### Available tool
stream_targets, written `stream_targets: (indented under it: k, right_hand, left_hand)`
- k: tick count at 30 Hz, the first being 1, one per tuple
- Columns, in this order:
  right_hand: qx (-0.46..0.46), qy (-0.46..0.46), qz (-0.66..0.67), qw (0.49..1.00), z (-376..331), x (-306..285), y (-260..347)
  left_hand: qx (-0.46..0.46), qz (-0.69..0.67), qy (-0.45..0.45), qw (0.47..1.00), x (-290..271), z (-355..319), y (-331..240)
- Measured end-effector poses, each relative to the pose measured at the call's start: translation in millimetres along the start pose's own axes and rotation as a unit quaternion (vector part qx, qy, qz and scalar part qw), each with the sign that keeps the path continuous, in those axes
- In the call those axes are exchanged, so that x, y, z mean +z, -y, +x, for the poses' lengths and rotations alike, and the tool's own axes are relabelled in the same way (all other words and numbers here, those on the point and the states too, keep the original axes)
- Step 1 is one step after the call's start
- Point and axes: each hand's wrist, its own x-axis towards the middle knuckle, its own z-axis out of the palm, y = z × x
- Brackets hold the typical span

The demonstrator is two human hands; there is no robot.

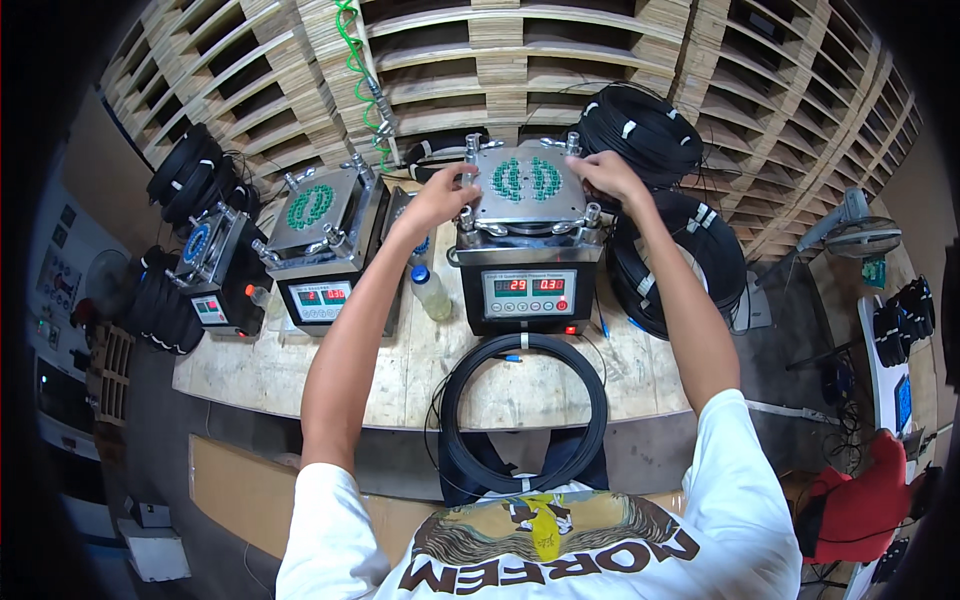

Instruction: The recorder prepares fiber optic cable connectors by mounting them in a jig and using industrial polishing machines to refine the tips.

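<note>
A square metal plate [495,210] with rings of green connectors lies on top of the middle polishing machine [483,300]. My left hand [445,197] has its fingers curled at the plate's left edge, thumb nearer me. At the back right corner, beside a clamp post [573,143], the fingertips of my right hand [612,178] close on the plate's edge. Exactly how the fingers grip underneath cannot be seen. On the machine's front, a panel shows lit red digits. A coil of black cable [452,400] leans against the table's front edge, between my forearms.
To the left stand a second machine [330,300] with green connectors and a smaller one [205,305] with a blue ring. A clear bottle with a blue cap [432,295] is beside the middle machine. Black cable coils [640,140] sit at right. Wooden pallets [560,40] rise behind.
</note>
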Motion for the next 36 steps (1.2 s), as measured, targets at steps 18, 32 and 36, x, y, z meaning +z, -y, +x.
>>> stream_targets:
  k: [18,32,36]
  right_hand:
    - [-0.183,-0.101,0.326,0.922,44.6,5.1,101.2]
    - [-0.255,-0.028,0.101,0.961,107.4,31.3,106.4]
    - [-0.269,0.012,0.083,0.959,116.4,26.9,107.7]
  left_hand:
    - [0.293,0.181,-0.148,0.927,-9.7,3.1,-11.8]
    - [0.089,0.052,-0.131,0.986,-7.8,33.6,50.0]
    - [0.06,-0.006,-0.111,0.992,-12.9,37.8,46.9]
